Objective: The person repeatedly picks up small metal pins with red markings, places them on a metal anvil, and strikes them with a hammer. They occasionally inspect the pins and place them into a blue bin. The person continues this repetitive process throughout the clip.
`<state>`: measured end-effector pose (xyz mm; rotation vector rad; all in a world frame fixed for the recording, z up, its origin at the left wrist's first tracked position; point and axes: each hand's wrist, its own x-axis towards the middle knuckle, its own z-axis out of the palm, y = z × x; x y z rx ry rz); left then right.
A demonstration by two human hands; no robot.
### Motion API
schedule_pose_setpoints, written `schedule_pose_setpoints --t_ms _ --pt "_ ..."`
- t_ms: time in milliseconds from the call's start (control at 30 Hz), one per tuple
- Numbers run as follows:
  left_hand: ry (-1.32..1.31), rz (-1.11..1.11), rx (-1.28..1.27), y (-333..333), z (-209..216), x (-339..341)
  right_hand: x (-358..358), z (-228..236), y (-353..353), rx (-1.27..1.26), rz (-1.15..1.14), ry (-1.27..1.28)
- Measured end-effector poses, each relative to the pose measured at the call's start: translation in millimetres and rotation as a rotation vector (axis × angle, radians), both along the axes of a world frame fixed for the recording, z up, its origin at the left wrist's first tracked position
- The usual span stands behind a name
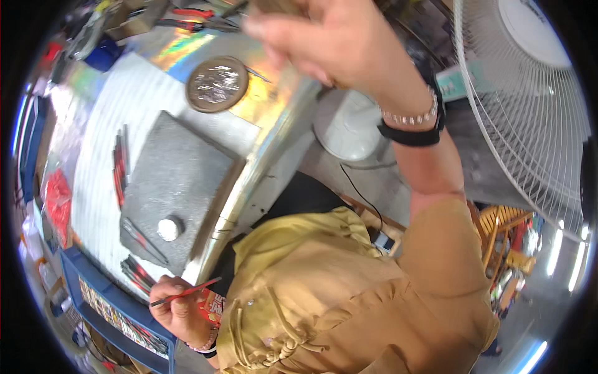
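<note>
At the lower left, my left hand (pixel 176 316) is closed around a slim red tool (pixel 198 289) with dark ends. My right hand (pixel 324 40) is raised at the top, its fingers curled and smeared by motion. A brownish thing (pixel 278 6) shows at its fingers, cut off by the upper edge, and its kind is not clear. Between the hands lies a grey slab (pixel 177 168) on white paper. On the slab stand a small round silvery piece (pixel 169 229) and a slim dark-and-red tool (pixel 143 239). Beyond it sits a round brown-rimmed dish (pixel 194 93) with shiny contents.
Slim red-and-black tools (pixel 119 165) lie left of the slab, with more (pixel 136 273) nearer me. A red bag (pixel 58 202) and a blue rack (pixel 115 324) are on the left. Red-handled pliers (pixel 184 23) lie at the back. A white fan (pixel 517 106) stands close to my right arm.
</note>
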<state>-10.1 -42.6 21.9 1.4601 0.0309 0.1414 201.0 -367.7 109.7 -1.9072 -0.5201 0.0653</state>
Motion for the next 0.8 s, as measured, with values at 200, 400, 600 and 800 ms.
schedule_pose_setpoints --t_ms 200,400,600,800 --pt "0.054 0.162 -0.098 4 10 -7 15 -69 31 -0.302 -0.086 0.063" --pt "0.006 0.255 -0.094 10 15 -10 43 -119 49 -0.449 -0.173 0.105" --pt "0.044 0.339 -0.052 7 17 -5 67 -140 68 -0.650 -0.122 -0.216" --pt "0.090 0.319 0.223 2 13 1 76 -147 71 -0.718 -0.136 -0.224"
